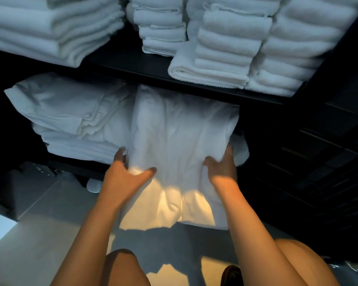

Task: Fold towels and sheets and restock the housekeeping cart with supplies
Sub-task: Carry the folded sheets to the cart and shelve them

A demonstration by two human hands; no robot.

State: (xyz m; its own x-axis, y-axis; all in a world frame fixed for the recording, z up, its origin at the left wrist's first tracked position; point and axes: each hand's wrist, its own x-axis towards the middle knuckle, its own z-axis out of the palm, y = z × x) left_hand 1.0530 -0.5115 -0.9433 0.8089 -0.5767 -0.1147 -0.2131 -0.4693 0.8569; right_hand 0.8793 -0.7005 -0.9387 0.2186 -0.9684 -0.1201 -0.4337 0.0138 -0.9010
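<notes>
A folded white sheet lies half inside the lower shelf of a dark cart, its near end hanging out over the floor. My left hand grips its left edge, thumb on top and fingers under the cloth. My right hand grips the right edge the same way. A pile of folded white sheets sits to the left on the same shelf, touching the sheet I hold.
The dark upper shelf carries stacks of folded white towels across its width. The cart's dark side panel stands to the right. Grey tiled floor lies below, with my knees at the bottom edge.
</notes>
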